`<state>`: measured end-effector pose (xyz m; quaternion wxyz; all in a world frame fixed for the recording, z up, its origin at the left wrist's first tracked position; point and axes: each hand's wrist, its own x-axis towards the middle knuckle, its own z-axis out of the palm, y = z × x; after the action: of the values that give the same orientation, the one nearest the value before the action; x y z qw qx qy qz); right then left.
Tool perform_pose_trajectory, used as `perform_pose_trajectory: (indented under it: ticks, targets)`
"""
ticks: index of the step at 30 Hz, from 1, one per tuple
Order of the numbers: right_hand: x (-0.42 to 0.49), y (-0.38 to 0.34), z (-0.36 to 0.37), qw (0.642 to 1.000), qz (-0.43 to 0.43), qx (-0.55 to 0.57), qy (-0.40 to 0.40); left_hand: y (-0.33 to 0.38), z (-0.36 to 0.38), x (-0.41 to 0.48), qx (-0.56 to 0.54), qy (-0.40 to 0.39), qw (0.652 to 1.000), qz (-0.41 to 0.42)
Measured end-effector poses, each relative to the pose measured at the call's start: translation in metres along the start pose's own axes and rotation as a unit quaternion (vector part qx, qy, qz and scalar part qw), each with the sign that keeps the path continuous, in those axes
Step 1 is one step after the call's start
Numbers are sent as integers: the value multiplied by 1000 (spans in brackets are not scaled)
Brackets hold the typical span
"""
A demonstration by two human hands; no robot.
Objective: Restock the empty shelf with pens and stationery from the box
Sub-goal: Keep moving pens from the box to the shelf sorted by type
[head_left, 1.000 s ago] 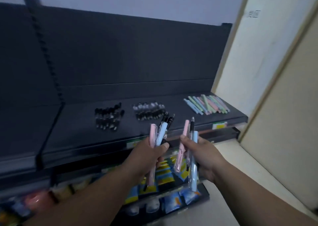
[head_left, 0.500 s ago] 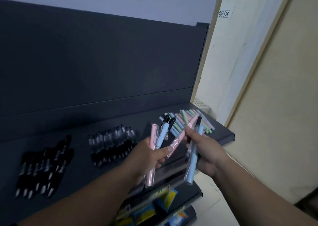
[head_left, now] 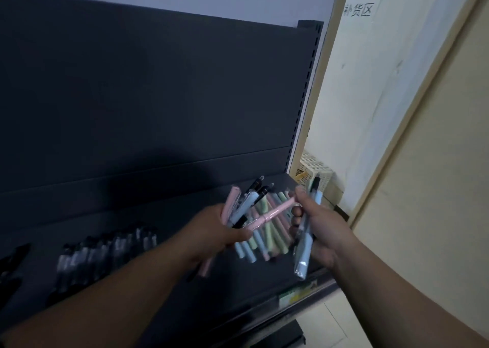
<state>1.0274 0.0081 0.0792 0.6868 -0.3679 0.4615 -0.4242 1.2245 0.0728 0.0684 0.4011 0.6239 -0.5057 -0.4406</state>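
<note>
Head view. Landmark = pastel pen pile (head_left: 267,239), lying flat at the right end of the dark shelf (head_left: 158,281), a green/pink/blue mix packed side by side.

Left hand (head_left: 217,231) hovers just left of the pile and partly over it. Its fingers are curled tight round a pen bunch (head_left: 239,207): one pink, one light blue, two w/ black tips, fanned up above the pile's left edge. A pink end sticks out below the fist.

Right hand (head_left: 321,227) is just right of the pile, thumb + forefinger pinching the top end of a single pink pen (head_left: 274,212). That pen slants across above the pile, w/ its lower end reaching the left thumb; can't tell if the left hand grips it too. The other right fingers clamp blue wrapped pens (head_left: 303,244), which hang down past the pile's right edge. Hands are close, joined only by the pink pen.

Well left of the pile, same shelf: a blurred row of black-and-clear pens (head_left: 105,249). Further left, at frame edge: more black pens (head_left: 12,264).

Behind the pile: dark back panel (head_left: 158,96) + slotted upright (head_left: 307,96). Behind-right, off the shelf: cream perforated basket (head_left: 316,171). Front-right, on the shelf lip: green price label (head_left: 296,293). High above-right: wall sign (head_left: 358,10) w/ three characters.
</note>
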Motion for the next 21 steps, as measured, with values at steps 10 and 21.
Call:
perform_pose_trajectory:
  ticks: [10, 21]
  targets:
    - [76, -39, -70, 959, -134, -249, 14, 13, 63, 62, 11, 208, 976, -55]
    - [89, 11, -73, 866, -191, -448, -113, -6, 100, 55, 96, 239, 955, -147]
